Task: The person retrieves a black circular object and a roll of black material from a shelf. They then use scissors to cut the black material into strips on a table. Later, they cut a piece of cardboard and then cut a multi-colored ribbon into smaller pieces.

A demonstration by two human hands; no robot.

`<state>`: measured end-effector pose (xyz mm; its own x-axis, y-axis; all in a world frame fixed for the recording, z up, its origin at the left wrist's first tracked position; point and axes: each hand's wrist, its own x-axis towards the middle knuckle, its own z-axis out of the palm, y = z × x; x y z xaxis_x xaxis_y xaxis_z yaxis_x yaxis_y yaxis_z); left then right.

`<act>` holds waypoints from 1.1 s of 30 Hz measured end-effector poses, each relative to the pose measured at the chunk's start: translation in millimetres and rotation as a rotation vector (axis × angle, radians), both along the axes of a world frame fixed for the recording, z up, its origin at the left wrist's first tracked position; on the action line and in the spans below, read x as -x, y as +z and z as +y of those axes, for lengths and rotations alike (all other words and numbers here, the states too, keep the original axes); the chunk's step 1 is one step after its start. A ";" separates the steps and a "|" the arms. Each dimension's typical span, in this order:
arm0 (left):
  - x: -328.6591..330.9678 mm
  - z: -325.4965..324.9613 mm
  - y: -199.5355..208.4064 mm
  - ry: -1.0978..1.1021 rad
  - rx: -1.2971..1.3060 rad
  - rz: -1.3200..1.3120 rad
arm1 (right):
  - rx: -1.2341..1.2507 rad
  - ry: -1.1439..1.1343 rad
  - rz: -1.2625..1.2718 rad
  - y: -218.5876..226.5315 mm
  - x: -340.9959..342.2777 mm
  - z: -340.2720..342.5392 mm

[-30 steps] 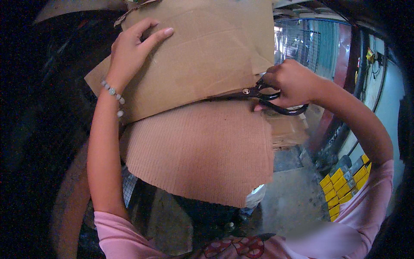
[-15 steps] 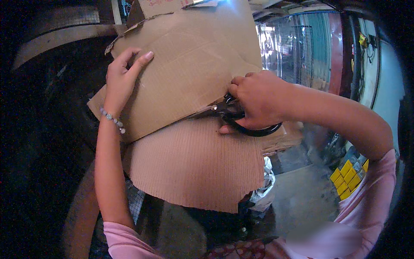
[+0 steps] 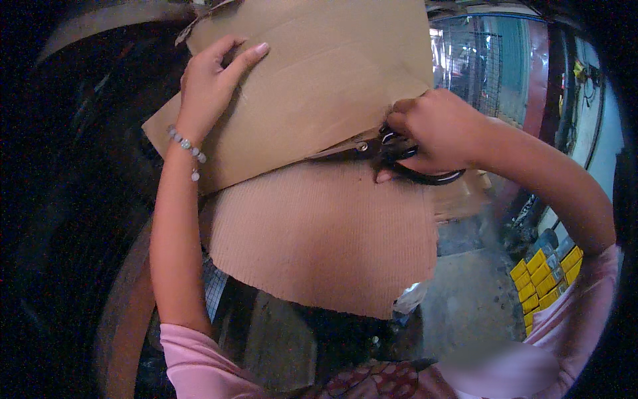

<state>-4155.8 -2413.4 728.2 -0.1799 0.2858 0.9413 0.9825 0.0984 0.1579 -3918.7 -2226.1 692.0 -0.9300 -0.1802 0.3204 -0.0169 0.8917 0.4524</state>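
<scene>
Workshop bkgd; scissors (image 3: 385, 151) lie horiz, blades pointing left into cardboard (image 3: 312, 86).

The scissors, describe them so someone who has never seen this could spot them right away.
Find the big brown cardboard sheet filling the upper middle of the head view. Follow its right edge to the right hand; the scissors sit in that grip, blades reaching left into the cardboard. They are the only dark, glossy thing against all that brown.
</scene>
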 end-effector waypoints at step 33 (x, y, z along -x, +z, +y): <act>-4.2 -3.7 -1.0 0.002 0.058 -0.048 | 0.022 0.083 0.020 -14.0 49.2 -36.3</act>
<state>-4151.5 -2417.2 727.3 -0.2252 0.3391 0.9134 0.9737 0.1110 0.1989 -3967.9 -2262.4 678.0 -0.9056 -0.2492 0.3432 -0.0827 0.8974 0.4334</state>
